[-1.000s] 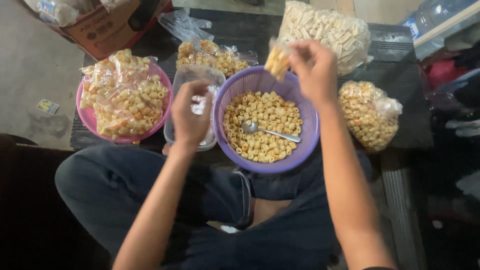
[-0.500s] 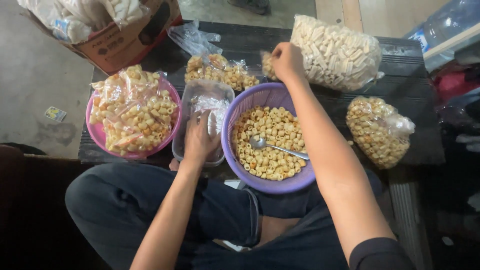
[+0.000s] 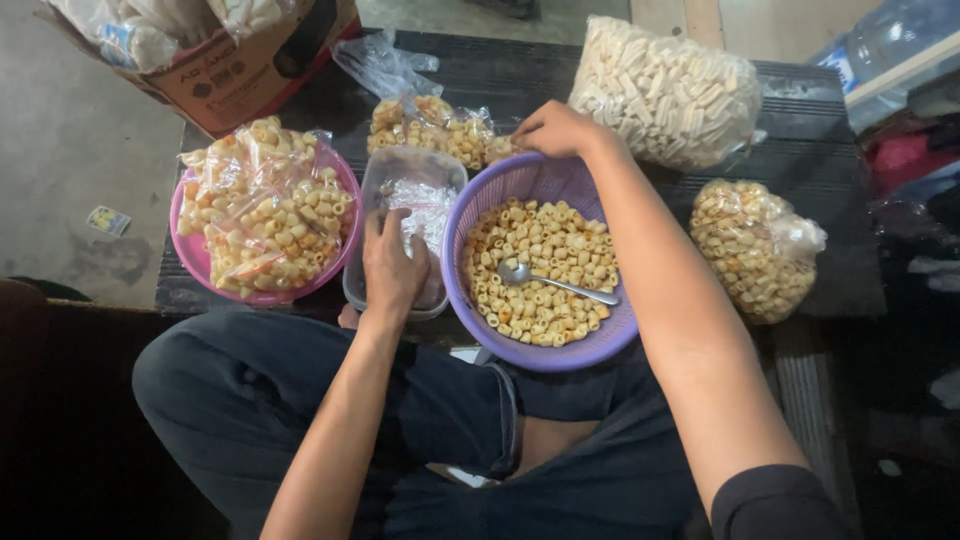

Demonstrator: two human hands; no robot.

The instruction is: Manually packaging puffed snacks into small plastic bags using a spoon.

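1. Left hand (image 3: 392, 268) now lies curled over the near edge of the clear plastic tub (image 3: 405, 225) of empty bags, fingers dipped inside; whether it pinches a bag I cannot tell.
2. Right hand (image 3: 556, 130) has moved to the far rim of the purple basket (image 3: 480, 200), closed loosely beside the small filled packets (image 3: 432, 125); the packet it carried a moment ago seems set down there.
3. A spoon (image 3: 555, 283) lies in the loose snacks.
4. Left of the tub, the pink basket (image 3: 195, 255) holds filled packets.

Left hand (image 3: 393, 268) covers the near part of the clear plastic tub (image 3: 405, 190); its contents are unreadable. Right hand (image 3: 555, 130) fingertips are hidden behind the purple basket (image 3: 470, 200) rim at 12 o'clock. Cardboard box (image 3: 230, 75) is cut off by the top edge.
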